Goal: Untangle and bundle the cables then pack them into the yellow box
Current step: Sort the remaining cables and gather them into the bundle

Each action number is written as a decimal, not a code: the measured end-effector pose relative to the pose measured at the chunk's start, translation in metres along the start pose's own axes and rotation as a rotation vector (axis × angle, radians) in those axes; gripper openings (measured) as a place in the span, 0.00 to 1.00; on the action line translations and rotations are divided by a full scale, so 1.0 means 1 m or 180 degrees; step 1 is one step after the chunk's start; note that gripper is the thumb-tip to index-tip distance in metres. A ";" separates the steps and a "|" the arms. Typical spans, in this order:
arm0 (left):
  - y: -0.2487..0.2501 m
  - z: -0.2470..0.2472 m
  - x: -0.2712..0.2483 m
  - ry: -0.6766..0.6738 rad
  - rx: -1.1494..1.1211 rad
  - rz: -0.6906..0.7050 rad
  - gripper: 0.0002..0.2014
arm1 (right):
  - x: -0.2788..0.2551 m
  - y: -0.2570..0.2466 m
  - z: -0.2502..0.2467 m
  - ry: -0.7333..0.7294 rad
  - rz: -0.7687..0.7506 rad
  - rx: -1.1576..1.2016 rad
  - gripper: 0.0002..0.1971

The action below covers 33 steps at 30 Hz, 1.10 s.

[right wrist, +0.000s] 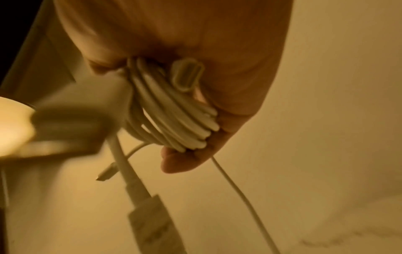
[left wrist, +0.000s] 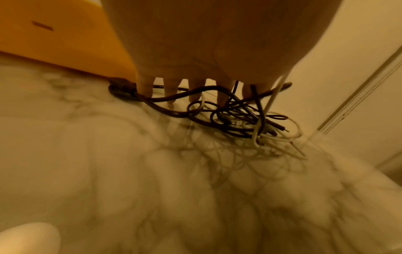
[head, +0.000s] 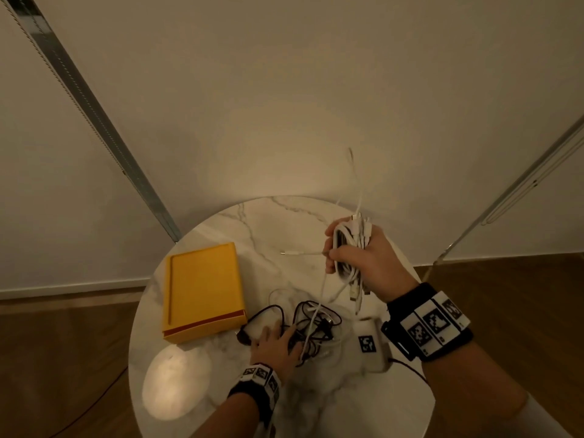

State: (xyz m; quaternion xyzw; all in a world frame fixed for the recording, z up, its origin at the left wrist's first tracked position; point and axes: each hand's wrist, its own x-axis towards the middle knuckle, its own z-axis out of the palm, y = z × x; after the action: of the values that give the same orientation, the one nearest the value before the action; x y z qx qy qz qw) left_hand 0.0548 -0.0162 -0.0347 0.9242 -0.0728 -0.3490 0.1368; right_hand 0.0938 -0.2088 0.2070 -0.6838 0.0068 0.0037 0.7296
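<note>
White strand runs taut from coil down to tangle
Coil (head: 349, 248) gripped by right hand (head: 363, 254); left hand (head: 275, 346), fingers (left wrist: 172, 89) spread flat, pressed on tangle (head: 313, 324) nearest it

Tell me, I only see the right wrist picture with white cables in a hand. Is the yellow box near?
Observer: Yes. The yellow box lies on the round marble table, left of the cable pile, and nothing is packed on it yet.
Operator: What's the other hand doing?
Observer: The left hand has its fingers spread down on a tangle of black cables on the table.
Operator: Is my white bundle all free?
Observer: Not quite. The right hand holds the white cable bundle up above the table, but one white strand runs down from it into the tangle.
</note>
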 end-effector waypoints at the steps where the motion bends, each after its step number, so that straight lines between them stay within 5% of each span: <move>1: 0.000 0.000 0.001 -0.0015 -0.0052 -0.0023 0.29 | 0.000 -0.009 0.002 -0.0024 -0.0144 -0.0047 0.12; 7: -0.009 0.002 0.007 0.0132 -0.0380 -0.0025 0.27 | 0.007 -0.065 0.006 -0.0006 -0.0938 -0.0005 0.13; 12: -0.004 -0.007 0.000 0.0918 -0.1420 0.0502 0.38 | 0.010 -0.065 0.008 -0.0107 -0.0781 -0.0016 0.13; 17: 0.029 -0.027 -0.003 0.0407 -0.0991 0.1388 0.28 | 0.007 -0.039 0.013 -0.0052 -0.0621 0.0291 0.16; 23: 0.017 -0.030 0.004 0.0138 -0.0357 0.1208 0.23 | 0.011 -0.038 -0.003 0.0421 -0.0807 0.0240 0.13; 26: 0.013 -0.033 0.005 0.0083 -0.0357 0.1165 0.11 | 0.010 -0.028 -0.013 0.0544 -0.0496 -0.0022 0.14; 31: 0.020 -0.071 0.005 0.0997 -0.1303 0.1076 0.12 | 0.010 0.026 -0.023 0.0805 0.0924 -0.0696 0.54; 33: 0.023 -0.089 0.003 0.1261 -0.1656 0.1057 0.13 | 0.006 0.043 -0.024 0.0850 0.1398 -0.0916 0.62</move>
State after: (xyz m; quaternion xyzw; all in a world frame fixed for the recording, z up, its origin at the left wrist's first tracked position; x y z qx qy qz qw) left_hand 0.1152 -0.0209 0.0344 0.8838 -0.1028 -0.1431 0.4335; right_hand 0.0986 -0.2304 0.1626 -0.7568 0.2501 0.0724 0.5995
